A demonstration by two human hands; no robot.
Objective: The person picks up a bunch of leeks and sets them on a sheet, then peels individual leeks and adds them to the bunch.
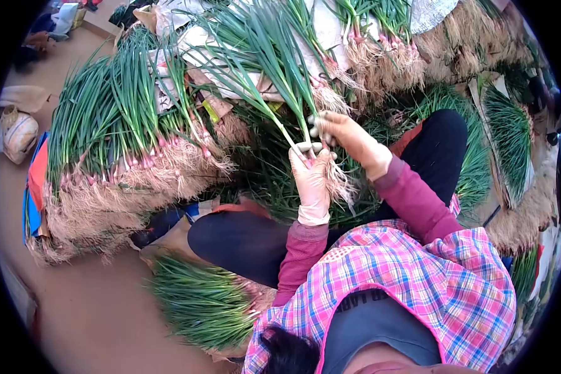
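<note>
Both of my hands wear thin pale gloves. My left hand (311, 181) is closed around a few green onion stalks (279, 78), near their pinkish bulbs. Their leaves point up and away, and pale roots (341, 182) hang out to the right of the fist. Just above and to the right, my right hand (349, 137) has its fingers bent together by the stems; whether it pinches anything is too small to make out. Beyond the hands, more onions with roots (330, 96) lie on pale sacking.
A large row of onions (118, 112) with matted roots fills the left. Another bundle (206, 302) lies on the brown floor (100, 299) near my knee. More onions (508, 143) stand at the right. A tied bag (19, 132) sits at the far left.
</note>
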